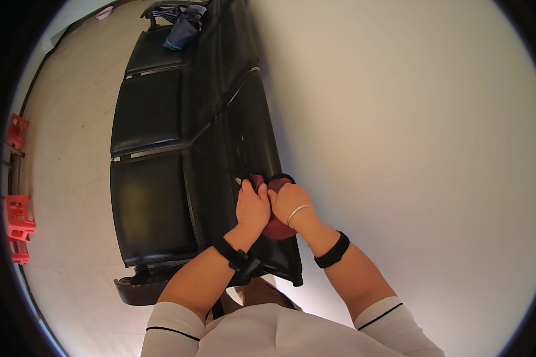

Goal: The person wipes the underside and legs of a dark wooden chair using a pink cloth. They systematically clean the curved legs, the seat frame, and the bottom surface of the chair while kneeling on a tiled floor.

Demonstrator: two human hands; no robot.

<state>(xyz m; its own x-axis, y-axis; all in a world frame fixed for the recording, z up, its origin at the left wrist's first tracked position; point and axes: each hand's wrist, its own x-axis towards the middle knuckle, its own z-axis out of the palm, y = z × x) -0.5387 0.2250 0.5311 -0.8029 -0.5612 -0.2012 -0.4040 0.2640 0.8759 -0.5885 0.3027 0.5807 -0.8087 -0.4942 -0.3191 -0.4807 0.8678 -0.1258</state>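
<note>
Both of my hands are close together at the top of the black padded backrest (245, 134) of a row of joined seats. My left hand (253, 205) grips part of a dark red item with black edging, its fingers curled round it. My right hand (290, 201), with a pale bangle at the wrist, closes on the same dark red item (279, 229), which hangs below and between the hands. The fingers hide much of it, so its exact kind cannot be told. A small pale piece shows beside my left fingertips.
Black seat pads (152, 205) run along the left, with a curved armrest (140, 290) at the near end. A folded dark umbrella (184, 29) lies on the far seat. Red plastic stools (19, 217) stand by the left edge. A pale wall (406, 134) rises at the right.
</note>
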